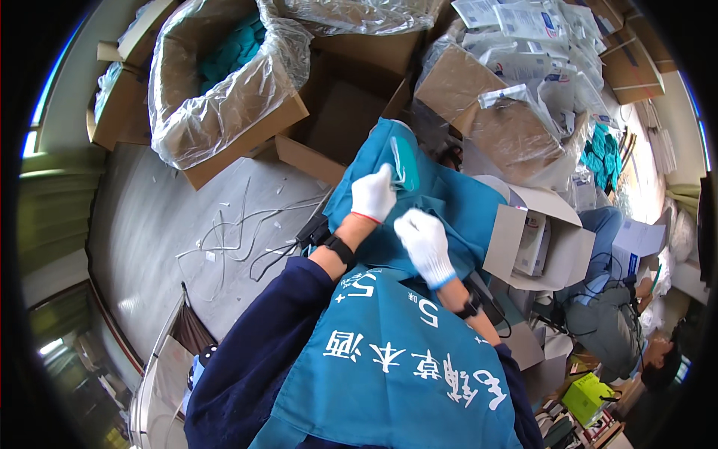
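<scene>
My left hand [374, 193], in a white knit glove with a red cuff edge, pinches a flat teal piece [404, 163] with a shiny, clear-looking surface. The piece stands up from the thumb side, over blue cloth [460, 200] spread across my lap. My right hand [424, 243], gloved in white with a pale blue cuff, is a little nearer and to the right. Its fingers are curled closed, and whatever they may hold is hidden. A blue apron [396, 396] with white lettering covers my front.
A plastic-lined carton [247, 142] of teal pieces stands far left, beside an open brown box [340, 105]. Clear packets [523, 37] pile up far right. A small open carton [565, 251] holds packets. Cables [232, 239] lie on the floor. Another person [606, 322] sits at right.
</scene>
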A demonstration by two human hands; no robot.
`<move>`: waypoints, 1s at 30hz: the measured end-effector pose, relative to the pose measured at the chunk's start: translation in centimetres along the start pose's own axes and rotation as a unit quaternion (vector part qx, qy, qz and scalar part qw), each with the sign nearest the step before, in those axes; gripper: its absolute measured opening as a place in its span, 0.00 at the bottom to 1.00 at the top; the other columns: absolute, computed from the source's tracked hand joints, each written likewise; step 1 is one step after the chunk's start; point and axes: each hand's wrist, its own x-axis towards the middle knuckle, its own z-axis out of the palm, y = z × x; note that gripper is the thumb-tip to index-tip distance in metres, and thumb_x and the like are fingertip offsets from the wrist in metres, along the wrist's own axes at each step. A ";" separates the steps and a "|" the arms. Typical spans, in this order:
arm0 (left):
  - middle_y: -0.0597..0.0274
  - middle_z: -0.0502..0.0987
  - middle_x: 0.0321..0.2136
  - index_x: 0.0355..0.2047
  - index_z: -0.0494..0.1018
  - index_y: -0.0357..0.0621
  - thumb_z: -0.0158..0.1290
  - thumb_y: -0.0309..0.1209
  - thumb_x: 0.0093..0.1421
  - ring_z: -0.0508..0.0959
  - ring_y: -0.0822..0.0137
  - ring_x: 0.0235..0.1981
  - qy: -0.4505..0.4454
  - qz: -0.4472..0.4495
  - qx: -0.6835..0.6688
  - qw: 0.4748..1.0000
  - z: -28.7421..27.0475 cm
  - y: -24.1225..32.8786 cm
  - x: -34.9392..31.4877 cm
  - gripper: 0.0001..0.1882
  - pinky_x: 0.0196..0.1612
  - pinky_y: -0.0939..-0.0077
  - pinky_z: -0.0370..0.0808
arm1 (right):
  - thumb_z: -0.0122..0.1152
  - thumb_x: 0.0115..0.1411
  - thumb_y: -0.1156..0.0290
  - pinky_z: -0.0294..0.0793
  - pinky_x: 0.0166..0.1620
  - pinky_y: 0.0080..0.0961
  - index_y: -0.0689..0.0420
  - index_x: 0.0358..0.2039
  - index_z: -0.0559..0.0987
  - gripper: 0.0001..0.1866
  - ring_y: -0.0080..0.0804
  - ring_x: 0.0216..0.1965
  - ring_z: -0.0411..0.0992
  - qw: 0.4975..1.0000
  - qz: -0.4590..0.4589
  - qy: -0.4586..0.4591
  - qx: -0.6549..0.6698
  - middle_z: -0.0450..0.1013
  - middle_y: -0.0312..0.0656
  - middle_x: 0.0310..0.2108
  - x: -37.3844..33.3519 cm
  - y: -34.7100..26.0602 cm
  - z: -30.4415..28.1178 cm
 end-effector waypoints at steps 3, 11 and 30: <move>0.45 0.76 0.20 0.32 0.72 0.47 0.55 0.23 0.53 0.80 0.43 0.26 0.086 -0.049 -0.035 0.994 -0.7 -0.8 2.0 0.07 0.28 0.52 0.75 | 0.55 0.61 0.68 0.68 0.26 0.29 0.60 0.31 0.78 0.08 0.37 0.21 0.72 0.995 0.046 -0.043 0.083 0.74 0.45 0.22 -3.6 -2.7 -1.8; 0.42 0.81 0.33 0.43 0.74 0.44 0.59 0.34 0.54 0.82 0.43 0.38 -0.092 -0.175 -0.060 0.978 -3.9 0.2 2.1 0.16 0.42 0.56 0.78 | 0.49 0.69 0.67 0.76 0.36 0.29 0.60 0.44 0.76 0.12 0.38 0.39 0.77 0.811 0.178 0.101 0.549 0.77 0.46 0.37 4.4 4.8 -2.7; 0.73 0.71 0.21 0.36 0.79 0.40 0.53 0.38 0.70 0.68 0.81 0.20 -0.125 -0.305 -0.569 0.753 -4.7 4.1 1.6 0.13 0.23 0.84 0.65 | 0.61 0.67 0.58 0.75 0.44 0.23 0.60 0.46 0.79 0.17 0.26 0.41 0.76 0.915 0.066 0.121 0.379 0.78 0.38 0.41 3.2 2.8 -0.2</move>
